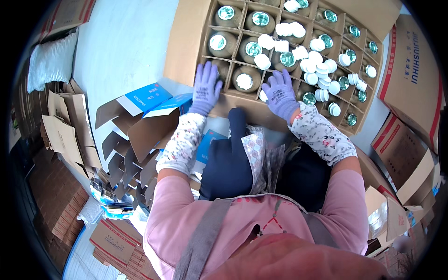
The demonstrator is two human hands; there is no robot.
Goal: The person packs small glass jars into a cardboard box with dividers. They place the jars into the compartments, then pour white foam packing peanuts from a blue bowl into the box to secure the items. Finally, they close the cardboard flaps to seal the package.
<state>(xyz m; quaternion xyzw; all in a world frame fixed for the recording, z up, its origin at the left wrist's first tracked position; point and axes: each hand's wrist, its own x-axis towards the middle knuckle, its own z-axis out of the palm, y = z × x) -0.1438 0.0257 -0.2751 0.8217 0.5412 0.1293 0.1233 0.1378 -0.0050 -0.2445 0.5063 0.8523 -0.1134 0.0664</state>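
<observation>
A divided cardboard carton (241, 99) stands in front of me, its cells holding clear bottles (260, 20) with shiny green-tinted mouths. Loose white caps (315, 66) lie in a heap over the bottles and dividers. My left hand (206, 87), in a purple knit glove, rests at the carton's near left corner, its fingers spread over a cell there. Similarly gloved, my right hand (280, 91) lies over the near edge with fingers apart, close to a white cap (263, 95) partly hidden beside it. Neither hand shows anything in its grasp.
Open blue-and-brown folding boxes (147, 101) are piled left of my knees. Flattened cartons (70, 126) and a white plastic-wrapped bundle (52, 61) sit farther left. A large carton with red stripes (413, 77) stands at the right, an open carton (402, 157) below it.
</observation>
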